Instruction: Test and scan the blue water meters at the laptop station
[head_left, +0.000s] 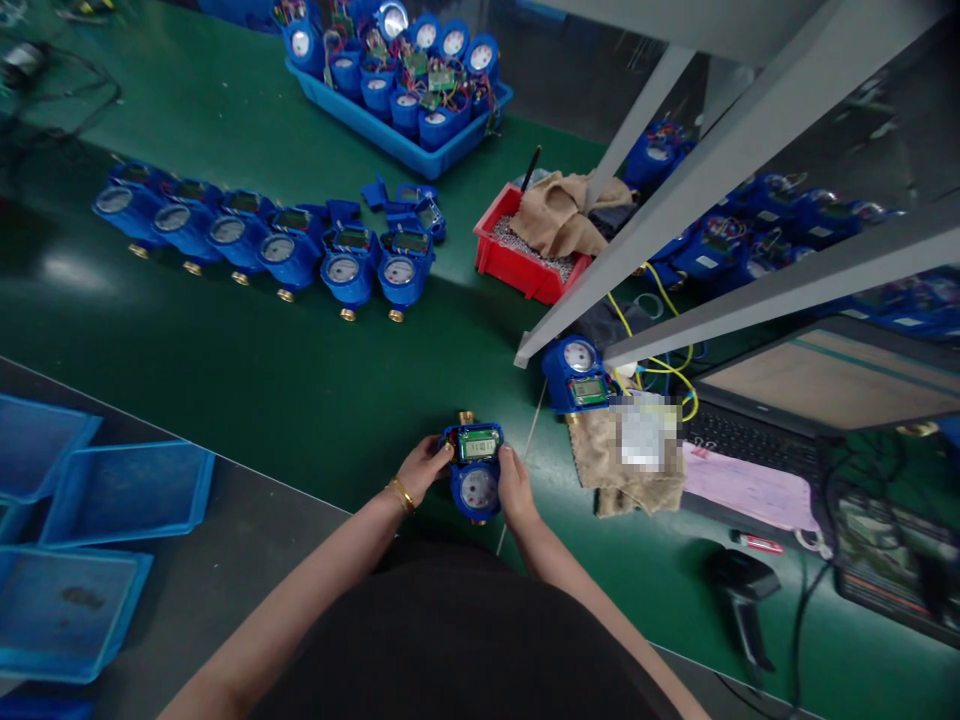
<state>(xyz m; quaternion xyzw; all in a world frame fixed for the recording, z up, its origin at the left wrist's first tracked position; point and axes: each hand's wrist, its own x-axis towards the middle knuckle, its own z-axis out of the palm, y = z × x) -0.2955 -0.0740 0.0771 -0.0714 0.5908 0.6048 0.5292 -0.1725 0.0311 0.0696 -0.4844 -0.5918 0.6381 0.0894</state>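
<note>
Head view: round blue plastic meter between hands.

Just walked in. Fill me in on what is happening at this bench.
A person holds a blue water meter in both hands over a green table, the left hand on its left side and the right hand on its right. The meter's small screen faces up. A row of similar meters lies further back, and a blue tray behind holds more with wires showing. A red bin, another meter with yellow wires and a laptop sit to the right.
</note>
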